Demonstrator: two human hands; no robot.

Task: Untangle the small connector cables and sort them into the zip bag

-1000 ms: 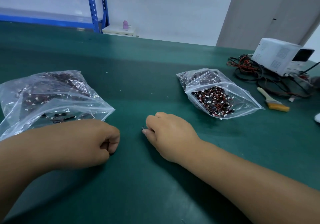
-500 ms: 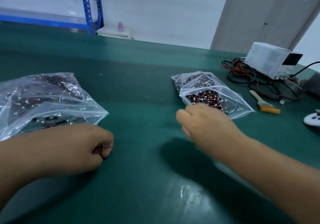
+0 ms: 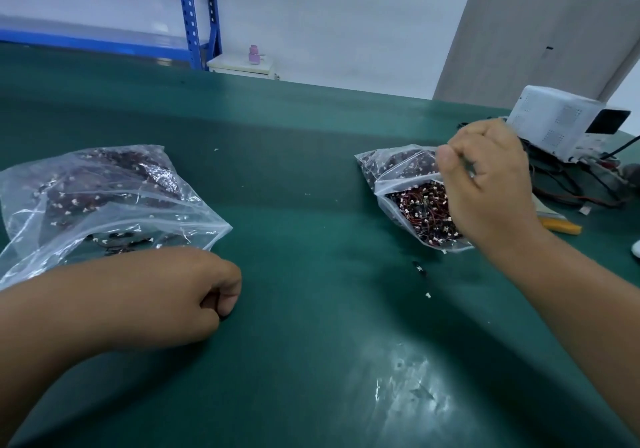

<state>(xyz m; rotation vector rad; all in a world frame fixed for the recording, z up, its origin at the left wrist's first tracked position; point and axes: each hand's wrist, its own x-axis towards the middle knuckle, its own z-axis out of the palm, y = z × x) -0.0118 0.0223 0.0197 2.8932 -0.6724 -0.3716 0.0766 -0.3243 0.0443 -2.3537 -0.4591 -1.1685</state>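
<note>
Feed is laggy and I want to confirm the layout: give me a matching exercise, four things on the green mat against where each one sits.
Things
1. large crumpled clear plastic bag
2. small clear zip bag of red-and-black cables
3. white box-shaped bench instrument
4. small black loose connector

Places
A. bare on the green mat, nearer the person than the small bag
B. far right, behind the right hand
C. left side, just beyond the left hand
D. partly hidden by the right hand

Pairs: 1-C, 2-D, 3-B, 4-A
</note>
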